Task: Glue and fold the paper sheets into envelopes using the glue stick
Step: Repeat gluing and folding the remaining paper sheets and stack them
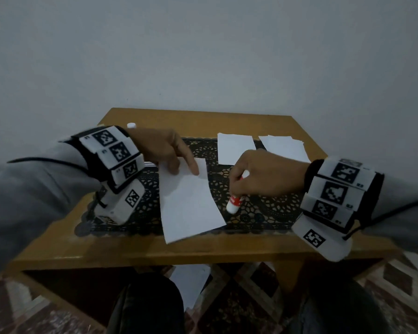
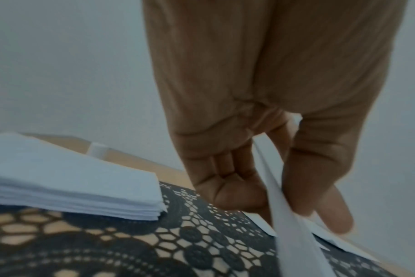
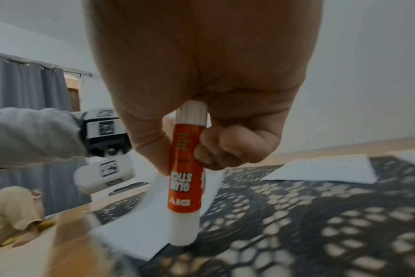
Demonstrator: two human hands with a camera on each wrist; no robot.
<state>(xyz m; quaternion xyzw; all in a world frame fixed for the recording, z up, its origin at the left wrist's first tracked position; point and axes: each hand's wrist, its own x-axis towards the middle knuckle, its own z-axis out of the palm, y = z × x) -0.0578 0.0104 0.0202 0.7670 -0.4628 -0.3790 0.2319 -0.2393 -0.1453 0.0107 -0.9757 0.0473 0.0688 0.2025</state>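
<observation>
While the working sheet [image 1: 187,198] lies flat and skewed at the middle of the lace mat [image 1: 263,208], no fold or glue line shows on it; by that, this envelope looks barely begun.

- Working sheet: near corner overhangs the mat onto bare bench [image 1: 227,249], toward 6 o'clock. Far end, at 12 o'clock, taken by the left hand [image 1: 164,153]; the left wrist view shows thumb and fingers pinching a raised paper edge.
- Glue stick [image 1: 235,202]: at 3 o'clock of the sheet, just off its right edge, tilted, white end down toward the mat. The grip of the right hand [image 1: 258,174] is curled round the red barrel. Whether the cap is on that lower end, cannot tell.
- Small white cylinder [image 1: 131,125], at 11 o'clock near the bench's far edge; possibly the cap.
- Two folded pieces [image 1: 234,148], [image 1: 285,148] at 1 to 2 o'clock; judged finished envelopes, seams not legible.
- Stack of blank sheets [image 2: 71,187] at 9 to 10 o'clock, under the left wrist: many left to do.
- Open room: bare mat at 4 o'clock and a strip of bench at 6 o'clock; the near bench edge is close, the wall stands behind at 12.
</observation>
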